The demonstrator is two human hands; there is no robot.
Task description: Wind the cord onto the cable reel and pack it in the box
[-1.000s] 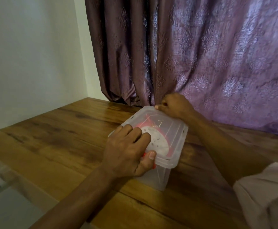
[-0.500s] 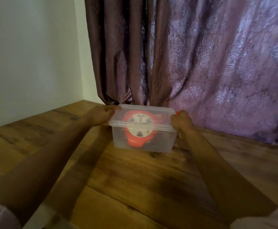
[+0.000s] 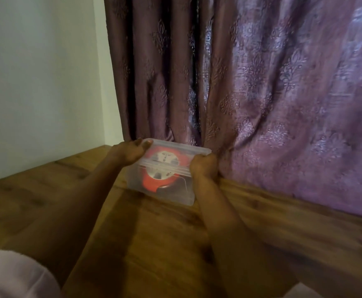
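Both arms reach forward, toward 12 o'clock. Left hand [image 3: 128,152] is at the box's [image 3: 165,190] 9 o'clock end; its grip is curled round the lid [image 3: 182,148] edge, thumb on top. Right hand [image 3: 203,166] is at the 3 o'clock end, grip curled tight over the lid rim, knuckles facing the camera. The clear box sits on the counter [image 3: 154,244], far side close against the curtain [image 3: 262,93]. The red reel [image 3: 152,182] with its white face stands inside, seen through wall and lid. Markings on the reel face are too blurred to read. White sleeve [image 3: 12,276] at 7 o'clock.
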